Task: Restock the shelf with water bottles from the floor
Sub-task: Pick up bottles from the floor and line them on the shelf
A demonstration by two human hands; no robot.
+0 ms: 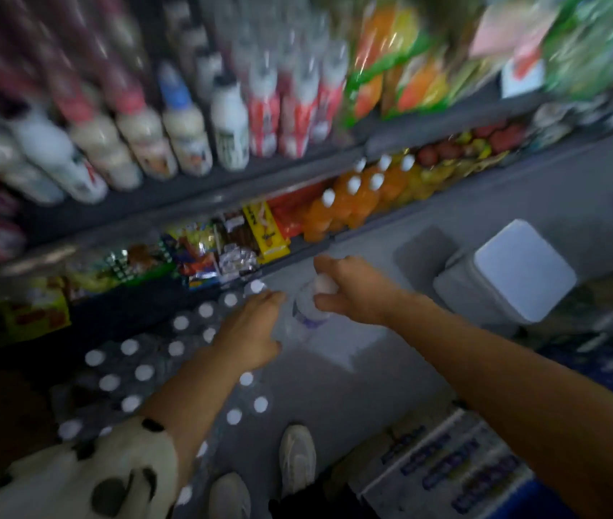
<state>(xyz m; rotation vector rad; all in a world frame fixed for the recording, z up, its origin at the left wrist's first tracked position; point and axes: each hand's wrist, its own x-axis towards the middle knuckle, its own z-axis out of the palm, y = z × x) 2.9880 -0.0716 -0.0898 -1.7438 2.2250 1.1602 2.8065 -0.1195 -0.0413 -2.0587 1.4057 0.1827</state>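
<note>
A plastic-wrapped pack of clear water bottles with white caps (155,368) lies on the floor at lower left, below the shelves. My right hand (350,290) grips one water bottle (307,312) by its capped top, above the floor beside the pack. My left hand (249,333) reaches down onto the right end of the pack with its fingers bent over the bottles; whether it holds one is hidden by blur. The shelf (185,196) runs across the upper view, packed with bottles.
White and cream bottles (185,136) fill the upper shelf, orange drinks (353,196) and snack packets (230,237) the lower one. A white lidded tub (514,271) stands on the grey floor at right. A printed carton (458,470) sits by my shoes (297,458).
</note>
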